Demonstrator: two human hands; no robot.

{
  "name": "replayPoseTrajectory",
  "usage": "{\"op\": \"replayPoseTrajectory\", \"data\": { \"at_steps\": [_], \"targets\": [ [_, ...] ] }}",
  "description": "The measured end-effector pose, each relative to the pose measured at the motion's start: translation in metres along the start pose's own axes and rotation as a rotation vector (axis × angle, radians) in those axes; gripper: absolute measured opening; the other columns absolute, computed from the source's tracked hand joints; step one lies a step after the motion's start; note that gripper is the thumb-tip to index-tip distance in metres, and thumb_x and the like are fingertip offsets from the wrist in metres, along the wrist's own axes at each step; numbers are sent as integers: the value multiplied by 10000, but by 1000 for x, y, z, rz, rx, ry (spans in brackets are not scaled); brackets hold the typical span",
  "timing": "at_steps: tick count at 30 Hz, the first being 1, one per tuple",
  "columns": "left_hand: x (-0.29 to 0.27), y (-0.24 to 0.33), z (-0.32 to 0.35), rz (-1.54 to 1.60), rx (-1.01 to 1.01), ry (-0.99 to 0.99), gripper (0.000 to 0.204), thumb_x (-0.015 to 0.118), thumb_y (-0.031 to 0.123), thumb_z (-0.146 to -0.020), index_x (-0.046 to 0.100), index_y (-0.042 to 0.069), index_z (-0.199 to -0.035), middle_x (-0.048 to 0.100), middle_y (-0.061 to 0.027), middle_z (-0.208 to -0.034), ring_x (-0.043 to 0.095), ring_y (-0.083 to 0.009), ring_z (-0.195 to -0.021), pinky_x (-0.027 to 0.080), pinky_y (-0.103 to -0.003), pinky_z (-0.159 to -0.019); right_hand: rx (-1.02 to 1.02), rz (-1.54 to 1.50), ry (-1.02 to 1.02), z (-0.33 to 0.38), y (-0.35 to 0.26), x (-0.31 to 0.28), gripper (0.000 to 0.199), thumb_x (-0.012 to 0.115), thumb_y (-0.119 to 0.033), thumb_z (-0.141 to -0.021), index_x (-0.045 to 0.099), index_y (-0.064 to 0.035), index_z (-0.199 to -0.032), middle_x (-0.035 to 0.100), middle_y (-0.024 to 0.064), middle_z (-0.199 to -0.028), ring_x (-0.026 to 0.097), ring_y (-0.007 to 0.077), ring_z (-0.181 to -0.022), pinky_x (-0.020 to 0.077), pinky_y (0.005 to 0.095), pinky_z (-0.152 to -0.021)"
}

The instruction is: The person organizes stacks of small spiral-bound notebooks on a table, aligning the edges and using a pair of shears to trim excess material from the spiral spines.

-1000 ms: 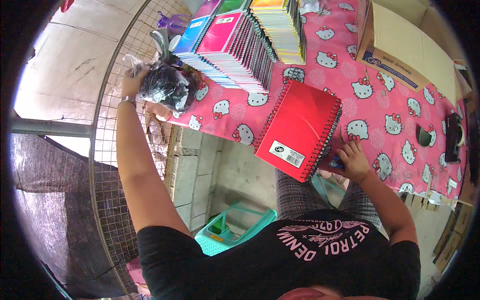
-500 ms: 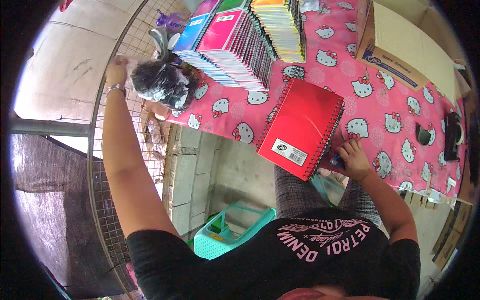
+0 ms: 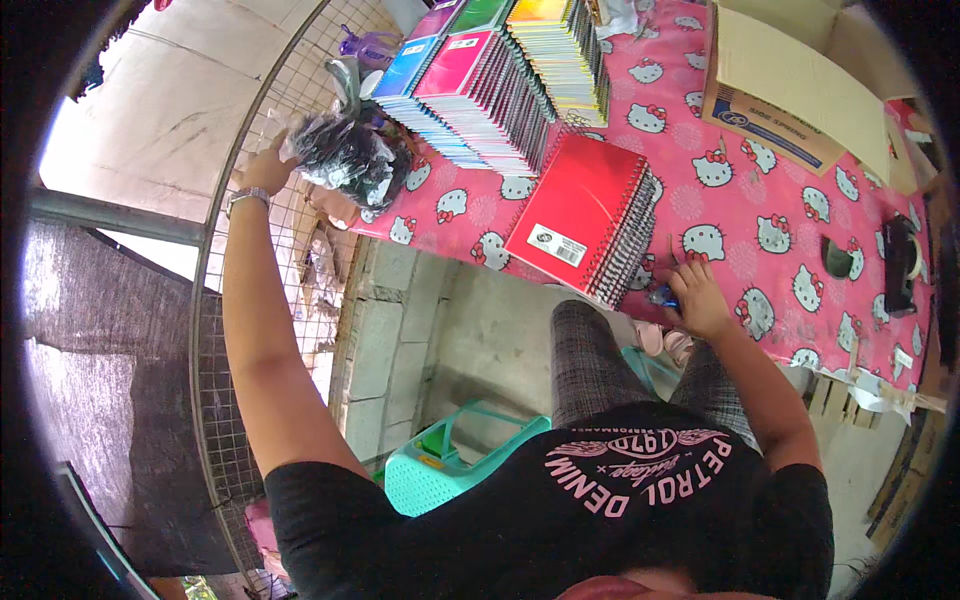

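Observation:
My left hand reaches to the table's far left, its fingers closed at the edge of a crumpled plastic bag with dark contents. Near the front edge, my right hand curls over a small blue object, mostly hidden under the fingers; its kind does not show. Just left of that hand lies a stack of red spiral notebooks, a white label on the top cover and the coils facing right.
Tall stacks of spiral notebooks, pink, blue and yellow among them, stand at the back. A cardboard box is at the back right, a black tape dispenser at the right. Wire mesh borders the left; a teal plastic stool stands below.
My left hand has come slightly right and nearer, still at the bag. The red notebooks, which hung farther over the front edge, now sit farther back. My right hand stays by the blue object.

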State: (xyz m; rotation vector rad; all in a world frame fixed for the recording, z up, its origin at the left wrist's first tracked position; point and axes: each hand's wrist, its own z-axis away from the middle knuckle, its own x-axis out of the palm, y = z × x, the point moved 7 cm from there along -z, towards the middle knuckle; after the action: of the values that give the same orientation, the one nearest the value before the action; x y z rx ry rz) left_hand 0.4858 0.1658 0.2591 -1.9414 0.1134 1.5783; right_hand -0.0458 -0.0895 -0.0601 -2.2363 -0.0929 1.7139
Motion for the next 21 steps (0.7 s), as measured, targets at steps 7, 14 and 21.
{"op": "replayPoseTrajectory", "data": {
  "at_steps": [7,14,21],
  "targets": [
    [-45,155,184,806,645,-444,299,626,177,-824,661,7,-1067,697,-127,-982,646,-200,-906,502,-338,-803,161,-294,358,18,9,-24,475,665,-236,-628,540,-24,-1034,524,167,-979,496,358,-947,380,476,-836],
    [-140,448,444,1503,1479,-64,407,626,294,-888,566,114,-1247,574,-123,-1221,550,-345,-1127,433,-440,-969,-507,-59,-95,4,-180,-16,383,716,-263,-698,632,-98,-1033,592,89,-989,572,285,-896,403,414,-796],
    [-53,528,505,874,1551,-763,668,366,542,-965,418,-13,-1333,525,-246,-1275,511,-389,-1174,401,-433,-999,-500,-50,-96,11,-191,4,392,717,-272,-709,629,-98,-1049,588,92,-998,569,283,-909,404,415,-800]
  ]
}}
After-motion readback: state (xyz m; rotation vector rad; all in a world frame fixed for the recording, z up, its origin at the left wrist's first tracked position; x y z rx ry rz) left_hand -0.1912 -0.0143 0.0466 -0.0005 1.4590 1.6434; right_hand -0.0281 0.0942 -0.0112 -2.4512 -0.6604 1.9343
